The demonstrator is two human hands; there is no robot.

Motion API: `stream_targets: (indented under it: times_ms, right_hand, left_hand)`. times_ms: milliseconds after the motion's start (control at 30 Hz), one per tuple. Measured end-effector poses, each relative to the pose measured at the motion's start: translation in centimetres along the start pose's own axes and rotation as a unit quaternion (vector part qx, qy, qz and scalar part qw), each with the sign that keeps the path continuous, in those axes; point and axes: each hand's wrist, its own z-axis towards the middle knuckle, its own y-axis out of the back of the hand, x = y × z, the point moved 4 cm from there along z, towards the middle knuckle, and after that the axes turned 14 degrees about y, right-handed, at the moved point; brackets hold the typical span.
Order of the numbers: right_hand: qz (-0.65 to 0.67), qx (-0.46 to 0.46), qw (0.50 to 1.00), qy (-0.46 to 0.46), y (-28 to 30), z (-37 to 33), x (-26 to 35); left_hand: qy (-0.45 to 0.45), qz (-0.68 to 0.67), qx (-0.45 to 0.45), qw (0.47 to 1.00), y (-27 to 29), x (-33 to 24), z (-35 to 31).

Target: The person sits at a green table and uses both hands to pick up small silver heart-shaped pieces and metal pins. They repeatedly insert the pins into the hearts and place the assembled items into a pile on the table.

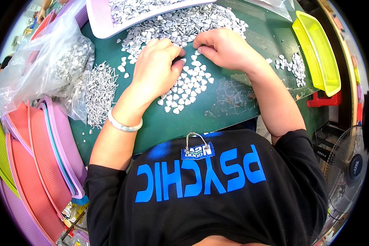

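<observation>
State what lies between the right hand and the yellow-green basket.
The head view shows a small group of silvery heart-shaped pieces on the table.

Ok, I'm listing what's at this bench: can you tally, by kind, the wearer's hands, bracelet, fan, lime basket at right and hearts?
Left hand and right hand: 2
Bracelet: 1
Fan: 1
Lime basket: 1
Total: 5, leaving out the hearts, too many and overlapping to count.

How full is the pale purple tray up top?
Not empty: silvery hearts lie inside the pale purple tray. It's cut off above; cannot tell if full.
</observation>
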Motion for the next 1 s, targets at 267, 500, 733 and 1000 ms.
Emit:
stream_targets:
  times_ms: [267,500,733,1000]
  right_hand:
    - [0.018,-0.019,0.995,0.096,-1.3,0.8,1.8]
    - [0.013,0.019,0.995,0.100,-1.4,1.0,2.3]
    - [-0.034,-0.014,0.995,0.095,-1.8,1.1,1.9]
    - [-0.027,-0.001,0.995,0.094,-1.9,1.3,2.5]
  left_hand:
    - [0.046,-0.006,-0.029,0.998,1.7,2.0,-0.6]
    - [0.061,-0.002,-0.027,0.998,1.9,2.6,-1.0]
    - [0.064,0.022,0.003,0.998,1.9,2.5,-1.1]
    - [0.072,0.027,-0.003,0.997,2.3,2.5,-1.1]
